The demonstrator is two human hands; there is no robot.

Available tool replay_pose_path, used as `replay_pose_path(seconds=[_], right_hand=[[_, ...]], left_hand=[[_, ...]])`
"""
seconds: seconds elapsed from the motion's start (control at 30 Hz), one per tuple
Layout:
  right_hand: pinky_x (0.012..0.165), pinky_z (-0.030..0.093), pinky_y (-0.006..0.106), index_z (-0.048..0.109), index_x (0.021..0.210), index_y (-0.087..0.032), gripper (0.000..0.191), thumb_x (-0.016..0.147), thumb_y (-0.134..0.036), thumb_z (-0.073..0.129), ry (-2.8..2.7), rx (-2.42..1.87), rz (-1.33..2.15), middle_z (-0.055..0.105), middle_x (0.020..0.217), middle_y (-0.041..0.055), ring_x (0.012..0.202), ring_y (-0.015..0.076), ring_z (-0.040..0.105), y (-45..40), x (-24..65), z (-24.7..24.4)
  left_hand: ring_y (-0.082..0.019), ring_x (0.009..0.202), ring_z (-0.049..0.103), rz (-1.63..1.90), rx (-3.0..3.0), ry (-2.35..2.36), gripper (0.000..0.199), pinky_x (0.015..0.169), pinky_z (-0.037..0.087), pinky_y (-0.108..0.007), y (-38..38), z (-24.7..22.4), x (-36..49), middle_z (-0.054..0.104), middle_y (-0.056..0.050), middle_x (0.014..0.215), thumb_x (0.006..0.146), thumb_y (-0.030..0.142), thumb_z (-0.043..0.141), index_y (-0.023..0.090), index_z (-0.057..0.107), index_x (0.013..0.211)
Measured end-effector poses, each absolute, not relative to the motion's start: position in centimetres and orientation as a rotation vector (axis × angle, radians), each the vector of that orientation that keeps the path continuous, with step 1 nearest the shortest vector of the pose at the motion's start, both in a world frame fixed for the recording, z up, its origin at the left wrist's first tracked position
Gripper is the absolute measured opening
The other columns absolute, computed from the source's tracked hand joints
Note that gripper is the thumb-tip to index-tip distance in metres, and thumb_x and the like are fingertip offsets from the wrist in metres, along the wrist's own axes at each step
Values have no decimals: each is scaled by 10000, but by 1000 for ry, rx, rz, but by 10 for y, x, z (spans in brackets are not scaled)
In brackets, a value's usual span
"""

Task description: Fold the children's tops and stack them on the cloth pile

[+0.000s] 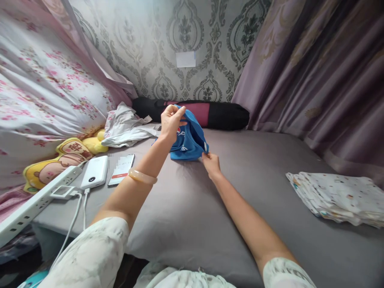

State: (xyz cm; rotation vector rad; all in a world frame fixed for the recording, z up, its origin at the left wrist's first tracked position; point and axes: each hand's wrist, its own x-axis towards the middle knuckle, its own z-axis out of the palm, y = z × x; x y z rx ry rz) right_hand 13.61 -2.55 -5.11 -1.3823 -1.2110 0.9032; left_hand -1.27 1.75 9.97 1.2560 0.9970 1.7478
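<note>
A blue cloth item (187,150) with white lettering and a round logo hangs between my two hands, just above the grey sheet. My left hand (172,120) pinches its upper left edge, with the thumb and fingers pressed together. Lower down on the right, my right hand (211,163) grips the corner of the same cloth, near a small white spot. The cloth sags between the two grips, its dark inner side partly showing on the right. What it is exactly cannot be made out.
Folded patterned cloths (339,196) lie at the right. On the left are a crumpled pale cloth (127,126), a phone (121,170), a white power bank (95,172), a power strip (36,204) and yellow plush toys (72,156). A black and maroon roll (222,116) lies along the wall.
</note>
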Motion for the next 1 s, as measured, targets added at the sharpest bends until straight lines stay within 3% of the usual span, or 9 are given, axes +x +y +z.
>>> replay_pose_path(seconds=[0.1, 0.23, 0.33, 0.43, 0.53, 0.6, 0.7, 0.83, 1.0], right_hand=[[721, 495, 287, 599, 732, -179, 242, 758, -414, 542, -1128, -1321, 828, 626, 683, -4, 746, 166, 613, -24, 161, -32], [729, 524, 310, 618, 870, -178, 222, 742, -351, 565, -1057, -1162, 1020, 672, 768, 8, 729, 160, 646, -27, 185, 8], [676, 534, 304, 607, 826, -187, 142, 748, -303, 579, -1061, -1149, 1032, 640, 675, -18, 667, 159, 644, -31, 203, 44], [695, 549, 328, 632, 766, -190, 111, 759, -300, 616, -1177, -1143, 1062, 663, 687, -6, 699, 174, 664, -41, 223, 83], [726, 544, 360, 711, 854, -178, 228, 834, -368, 587, -1279, -1208, 1088, 734, 841, 30, 793, 197, 693, -56, 245, 117], [726, 514, 356, 736, 884, -159, 348, 917, -409, 495, -1325, -1312, 1058, 748, 923, 51, 832, 186, 698, -64, 259, 129], [722, 523, 346, 751, 909, -157, 323, 879, -433, 584, -1371, -1388, 1109, 758, 900, 61, 774, 178, 706, -64, 277, 123], [678, 571, 337, 757, 858, -192, 395, 650, -523, 816, -1356, -1456, 1295, 753, 793, 47, 687, 205, 694, -53, 293, 84], [631, 529, 274, 729, 777, -185, 449, 597, -585, 826, -1437, -1591, 1368, 723, 715, 24, 633, 161, 643, -50, 302, 42]], left_hand=[[-153, 829, 605, 1919, 1374, 1171, 294, 721, 529, -241, 21, 97, -32, 517, 21, 712, 721, 280, 722, 193, 455, 632], [-181, 1000, 563, 2073, 1592, 1258, 221, 870, 491, -283, 20, 91, -50, 594, -21, 934, 670, 178, 703, 176, 501, 579], [-140, 816, 582, 1924, 1585, 1118, 223, 769, 497, -267, 16, 87, -54, 598, -1, 795, 715, 179, 641, 180, 475, 566], [-100, 587, 510, 1761, 1414, 1049, 283, 588, 458, -220, 9, 83, -52, 459, 44, 584, 744, 222, 651, 193, 428, 572], [-85, 488, 436, 1588, 1302, 992, 348, 484, 393, -198, 1, 81, -49, 371, 59, 536, 770, 337, 698, 201, 433, 589], [-86, 479, 436, 1450, 1294, 966, 361, 457, 375, -198, -3, 80, -48, 402, 54, 549, 787, 473, 693, 203, 504, 639], [-94, 537, 500, 1279, 1369, 993, 393, 467, 383, -196, -9, 75, -49, 527, 28, 633, 769, 596, 670, 206, 641, 801], [-136, 715, 600, 1013, 1527, 1016, 456, 602, 459, -218, -11, 58, -52, 660, -16, 818, 679, 532, 773, 196, 708, 981], [-175, 771, 639, 763, 1527, 1045, 529, 702, 494, -274, -2, 19, -50, 698, -23, 866, 595, 467, 838, 192, 711, 1029]])
